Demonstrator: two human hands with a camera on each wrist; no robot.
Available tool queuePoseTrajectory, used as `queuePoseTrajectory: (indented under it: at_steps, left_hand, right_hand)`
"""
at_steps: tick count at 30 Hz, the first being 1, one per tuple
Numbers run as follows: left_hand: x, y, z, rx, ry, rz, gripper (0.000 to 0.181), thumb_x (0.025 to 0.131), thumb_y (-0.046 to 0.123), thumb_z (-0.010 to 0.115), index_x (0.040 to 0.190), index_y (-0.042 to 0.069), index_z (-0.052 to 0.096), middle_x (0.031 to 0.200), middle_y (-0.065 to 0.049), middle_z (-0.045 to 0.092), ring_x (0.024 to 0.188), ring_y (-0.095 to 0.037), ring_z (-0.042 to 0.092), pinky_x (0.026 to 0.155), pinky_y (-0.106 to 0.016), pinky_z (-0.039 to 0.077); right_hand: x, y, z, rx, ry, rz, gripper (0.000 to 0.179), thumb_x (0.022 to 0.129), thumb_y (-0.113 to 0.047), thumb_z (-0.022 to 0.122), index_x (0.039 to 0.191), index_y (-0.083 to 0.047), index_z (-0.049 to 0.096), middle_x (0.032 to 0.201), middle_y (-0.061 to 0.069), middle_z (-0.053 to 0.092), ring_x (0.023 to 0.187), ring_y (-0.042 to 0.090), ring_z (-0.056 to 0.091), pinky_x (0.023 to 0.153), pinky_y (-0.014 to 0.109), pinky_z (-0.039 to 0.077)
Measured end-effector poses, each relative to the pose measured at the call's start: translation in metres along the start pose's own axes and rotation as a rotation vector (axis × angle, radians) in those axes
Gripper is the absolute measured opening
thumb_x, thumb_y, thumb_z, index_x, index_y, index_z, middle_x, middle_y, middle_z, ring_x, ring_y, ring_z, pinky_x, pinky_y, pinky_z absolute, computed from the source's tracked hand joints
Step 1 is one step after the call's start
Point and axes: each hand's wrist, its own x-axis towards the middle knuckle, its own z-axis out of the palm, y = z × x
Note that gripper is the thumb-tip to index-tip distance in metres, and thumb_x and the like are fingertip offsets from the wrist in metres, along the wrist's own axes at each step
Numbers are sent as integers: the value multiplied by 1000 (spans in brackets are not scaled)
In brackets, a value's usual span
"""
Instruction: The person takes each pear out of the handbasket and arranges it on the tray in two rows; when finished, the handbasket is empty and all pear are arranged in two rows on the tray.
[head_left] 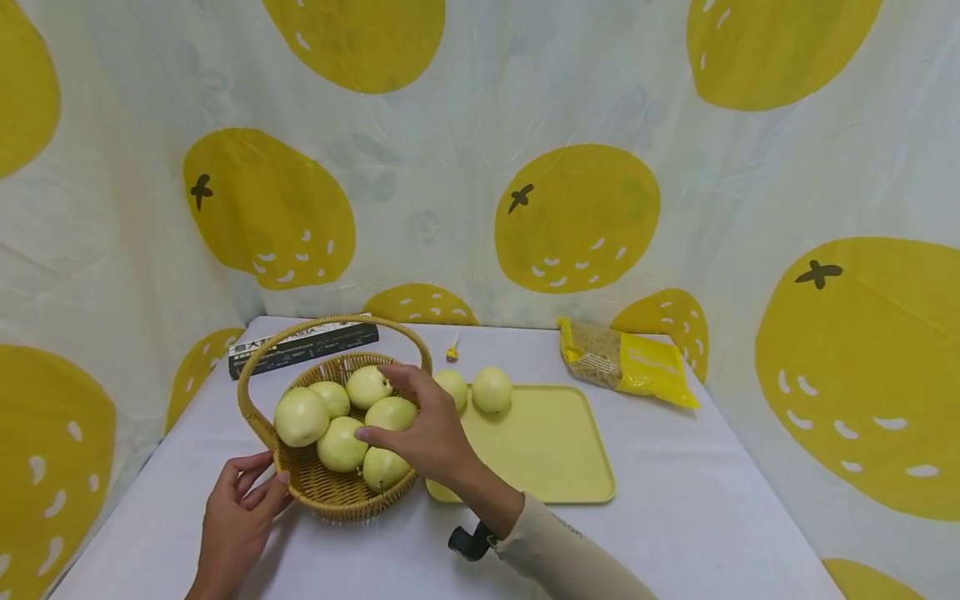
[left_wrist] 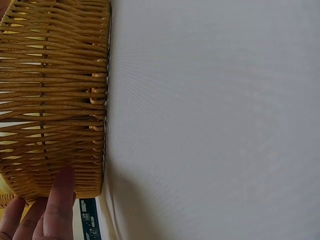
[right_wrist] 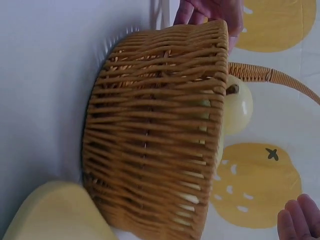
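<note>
Fingers of our right hand (head_left: 435,429) spread loose and empty above pale green fruit (head_left: 341,444) in the wicker basket (head_left: 348,506); our left hand (head_left: 243,500) rests its fingers against the basket's side, presumably to steady it. Two more fruits (head_left: 492,390) sit by the tray's (head_left: 540,454) far edge, probably for easy reach.

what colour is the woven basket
The basket is golden brown, clearest in the right wrist view.
</note>
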Motion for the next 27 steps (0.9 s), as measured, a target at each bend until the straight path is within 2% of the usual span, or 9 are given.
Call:
queuePoseTrajectory:
  at_steps: [10,14,21,27]
  left_hand:
    - [1,-1,1,7,7,-4,55,103,15,72,148,6,41,165,-27,42,94,14,66,86,-31,69]
    - [1,-1,1,7,6,8,54,103,16,72,147,6,41,165,-27,43,94,14,66,85,-31,69]
    - [-1,0,1,-9,7,15,53,103,18,72,145,6,42,163,-25,45,95,13,67,85,-31,69]
    - [-1,0,1,8,3,17,53,104,15,70,146,5,40,164,-26,44,95,13,67,86,-32,69]
  right_hand:
    - [13,7,28,-32,-9,16,78,79,-35,96,146,-40,56,148,-19,58,135,14,58,112,40,55]
    - [18,12,39,-61,-11,44,79,79,-40,96,147,-42,55,147,-19,59,134,9,57,112,35,55]
    - [24,23,59,-21,-27,76,81,80,-38,96,150,-33,55,149,-11,61,137,6,55,119,46,52]
    - [29,29,70,-24,-44,82,80,81,-40,95,150,-39,53,150,-12,60,138,6,54,118,48,53]
